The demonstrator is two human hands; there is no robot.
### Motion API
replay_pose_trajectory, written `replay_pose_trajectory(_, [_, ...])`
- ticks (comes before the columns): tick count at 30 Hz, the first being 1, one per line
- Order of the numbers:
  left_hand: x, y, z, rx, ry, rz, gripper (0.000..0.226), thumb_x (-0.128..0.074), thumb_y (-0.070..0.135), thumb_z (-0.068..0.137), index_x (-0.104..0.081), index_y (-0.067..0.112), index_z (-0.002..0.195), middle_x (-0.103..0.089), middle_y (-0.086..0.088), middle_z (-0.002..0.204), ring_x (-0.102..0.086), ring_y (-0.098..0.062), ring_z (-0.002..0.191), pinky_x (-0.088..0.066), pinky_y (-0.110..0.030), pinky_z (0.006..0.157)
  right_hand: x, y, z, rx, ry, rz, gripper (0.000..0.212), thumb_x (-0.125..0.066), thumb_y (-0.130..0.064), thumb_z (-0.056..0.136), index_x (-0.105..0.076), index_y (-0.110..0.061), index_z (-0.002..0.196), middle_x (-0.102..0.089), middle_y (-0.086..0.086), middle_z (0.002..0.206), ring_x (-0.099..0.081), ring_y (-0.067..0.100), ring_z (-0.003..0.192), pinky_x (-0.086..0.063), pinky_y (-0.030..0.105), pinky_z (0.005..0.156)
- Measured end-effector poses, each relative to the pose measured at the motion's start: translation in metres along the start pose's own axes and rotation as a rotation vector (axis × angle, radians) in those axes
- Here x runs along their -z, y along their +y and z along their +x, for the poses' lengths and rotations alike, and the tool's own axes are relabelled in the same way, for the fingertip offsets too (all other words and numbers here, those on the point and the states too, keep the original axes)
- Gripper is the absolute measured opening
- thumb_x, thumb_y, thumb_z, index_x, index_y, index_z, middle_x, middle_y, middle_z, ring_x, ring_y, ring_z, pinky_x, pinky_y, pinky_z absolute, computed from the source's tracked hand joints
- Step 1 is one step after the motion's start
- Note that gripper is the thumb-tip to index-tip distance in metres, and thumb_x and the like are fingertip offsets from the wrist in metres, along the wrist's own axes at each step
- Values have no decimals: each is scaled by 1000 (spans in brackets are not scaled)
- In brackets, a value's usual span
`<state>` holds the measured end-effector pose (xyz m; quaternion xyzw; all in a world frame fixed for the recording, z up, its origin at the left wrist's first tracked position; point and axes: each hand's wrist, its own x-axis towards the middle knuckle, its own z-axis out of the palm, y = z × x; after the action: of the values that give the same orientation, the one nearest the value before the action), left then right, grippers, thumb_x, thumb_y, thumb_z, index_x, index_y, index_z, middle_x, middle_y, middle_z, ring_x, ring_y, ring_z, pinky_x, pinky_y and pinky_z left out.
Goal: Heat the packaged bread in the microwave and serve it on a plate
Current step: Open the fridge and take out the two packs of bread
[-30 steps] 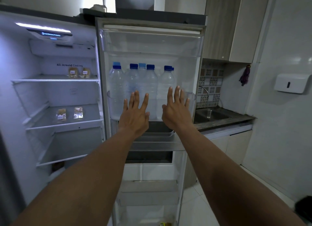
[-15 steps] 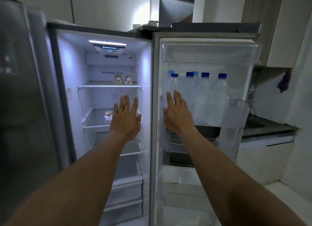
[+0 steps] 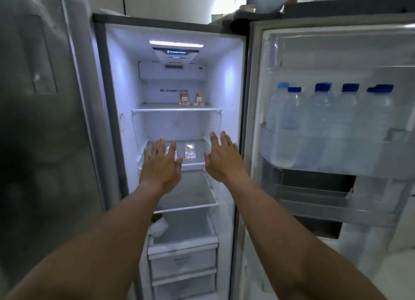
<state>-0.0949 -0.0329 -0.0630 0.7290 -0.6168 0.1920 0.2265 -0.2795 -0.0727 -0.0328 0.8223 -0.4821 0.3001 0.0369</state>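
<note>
I hold my left grip (image 3: 160,165) and right grip (image 3: 222,158) flat, fingers spread and empty, either side of the bread packet (image 3: 190,151) on the middle shelf (image 3: 193,165) of the fridge (image 3: 121,86), likely framing my reach before picking it up.

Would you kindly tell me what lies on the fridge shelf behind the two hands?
One clear bread packet lies in plain view on the shelf between the left hand and right hand. A second packet shows only partly behind the left hand.
</note>
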Motion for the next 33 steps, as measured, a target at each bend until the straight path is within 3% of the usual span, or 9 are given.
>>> replay_pose_trajectory(4, [-39,-23,34,47,4,-7,61,-31,44,105,-14,22,159,-14,-12,166,-7,-33,154,-10,-54,123,-51,10,46,-2,0,22,63,-42,-31,102,-13,-18,156,-15,20,162,-15,35,149,-17,51,121])
replay_pose_trajectory(15, [-140,-59,134,206,-69,-72,64,-30,45,104,-12,18,160,-19,-12,165,-11,-31,153,-13,-52,123,-159,55,162,-57,-71,57,63,-45,-33,100,-20,-9,153,-23,21,158,-20,36,147,-23,46,118])
replay_pose_trajectory(22, [-202,-82,184,253,-130,-125,69,-31,47,104,-10,12,159,-24,-14,163,-14,-33,152,-16,-50,122,-224,67,214,-144,-99,81,51,-52,-33,97,-36,-5,137,-42,17,139,-42,36,129,-39,45,102])
replay_pose_trajectory(29, [-256,-108,227,323,-165,-223,73,-42,47,101,-16,8,157,-37,-17,156,-31,-36,143,-28,-51,117,-275,76,254,-228,-147,79,46,-51,-35,98,-40,-6,132,-46,17,138,-45,37,127,-40,44,97])
replay_pose_trajectory(33, [-283,-115,247,332,-165,-223,67,-48,48,96,-30,8,147,-55,-21,136,-49,-39,126,-40,-50,104,-301,75,274,-241,-151,97,43,-53,-34,95,-43,-7,127,-49,19,132,-48,39,123,-41,44,95])
